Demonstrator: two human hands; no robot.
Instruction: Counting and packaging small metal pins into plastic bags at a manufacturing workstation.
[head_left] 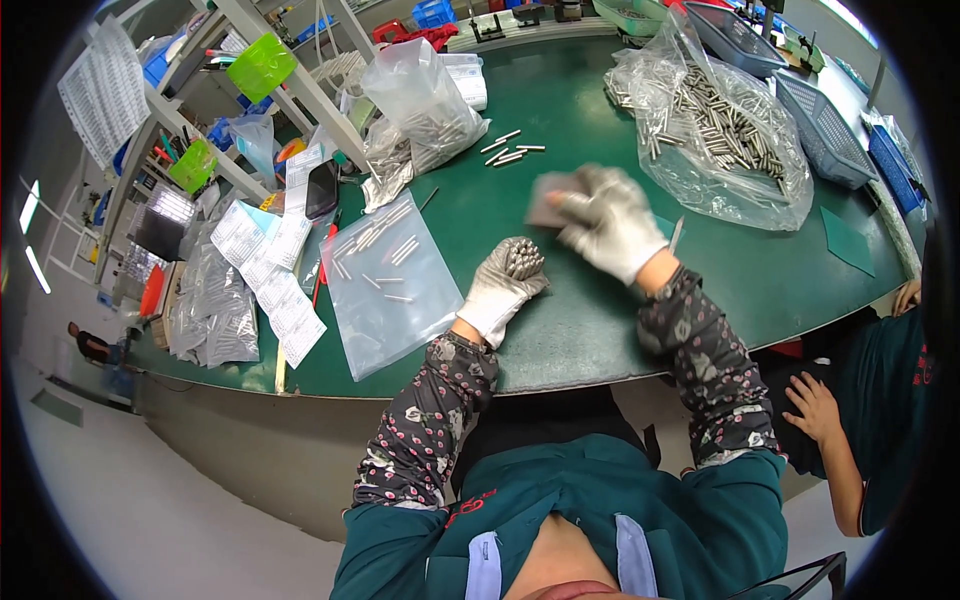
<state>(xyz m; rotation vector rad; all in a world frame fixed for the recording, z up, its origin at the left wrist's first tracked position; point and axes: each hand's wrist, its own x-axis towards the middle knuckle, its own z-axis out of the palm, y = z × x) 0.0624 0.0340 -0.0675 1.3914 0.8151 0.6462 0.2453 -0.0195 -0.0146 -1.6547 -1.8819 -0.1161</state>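
Note:
My left hand (500,290), in a white glove, is wrapped round a bundle of short metal pins (524,258), whose ends face up. My gloved right hand (612,222) is smeared by motion just to the right of the bundle. It grips a flat grey-brown pad (548,200), apart from the pins; its exact kind is too blurred to make out. Beside my left hand lies a clear plastic bag (385,325) with several metal pins (404,250) on it. A few loose pins (508,155) lie farther back on the green table (560,110).
A large clear bag of metal pins (725,130) lies at the back right, near grey baskets (825,130). Paper slips (265,265), a phone (322,190) and a shelf frame (300,90) stand left. Another person's hand (815,405) is at the right, below the table edge.

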